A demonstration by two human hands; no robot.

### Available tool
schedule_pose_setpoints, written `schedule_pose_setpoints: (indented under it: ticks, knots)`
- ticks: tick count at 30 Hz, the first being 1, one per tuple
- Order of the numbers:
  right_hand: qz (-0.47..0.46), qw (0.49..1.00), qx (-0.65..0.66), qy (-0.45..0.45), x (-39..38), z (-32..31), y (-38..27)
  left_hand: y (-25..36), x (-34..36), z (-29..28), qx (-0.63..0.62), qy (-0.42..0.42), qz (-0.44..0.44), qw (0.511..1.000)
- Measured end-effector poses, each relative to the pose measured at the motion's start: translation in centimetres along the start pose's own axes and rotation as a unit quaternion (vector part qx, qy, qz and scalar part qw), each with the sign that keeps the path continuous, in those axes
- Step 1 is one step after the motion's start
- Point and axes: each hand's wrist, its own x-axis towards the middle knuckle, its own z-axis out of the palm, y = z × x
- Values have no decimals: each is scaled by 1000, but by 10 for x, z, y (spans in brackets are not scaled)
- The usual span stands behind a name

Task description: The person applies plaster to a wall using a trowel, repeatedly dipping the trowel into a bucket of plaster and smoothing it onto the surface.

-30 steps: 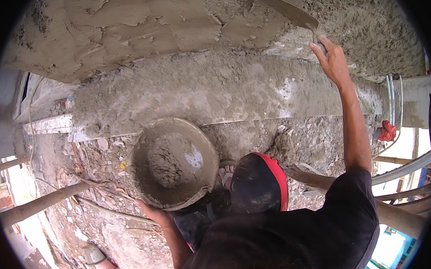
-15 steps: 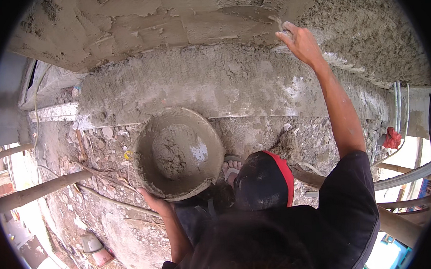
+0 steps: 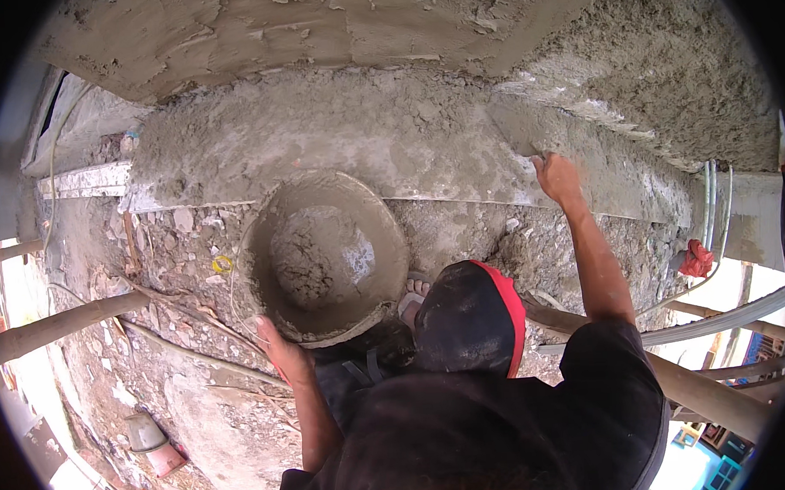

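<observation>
My right fingers (image 3: pixel 542 162) grip the trowel (image 3: pixel 514 133), lower now, right of centre — the work seems shifted downward; left fingers (image 3: pixel 264 326) hold the basin (image 3: pixel 389 245).

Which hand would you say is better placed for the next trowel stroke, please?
Probably the right hand: it holds the trowel over the grey ledge. The left hand is at the rim of the basin, away from the trowel.

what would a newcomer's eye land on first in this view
Probably the wide mortar-coated basin left of centre, the left hand at its lower-left rim. Then the right hand, right of centre, holding a trowel at the grey ledge. Just below centre, the red-striped black trouser knee stands out too.
</observation>
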Motion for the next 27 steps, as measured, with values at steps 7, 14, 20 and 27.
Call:
schedule_pose_setpoints:
  ticks: [7,14,20,27]
  knots:
    - [-332,943,28,29,-72,-90,-147,-1,-23,29,40,-34,73,996]
    - [-462,868,-142,-109,-82,-24,-265,2,-53,56,106,-95,154,978]
    - [-529,797,-194,-218,-95,-56,-275,5,-56,47,91,-94,134,982]
    - [-581,774,-119,-224,-88,5,-258,-8,-47,45,112,-98,174,973]
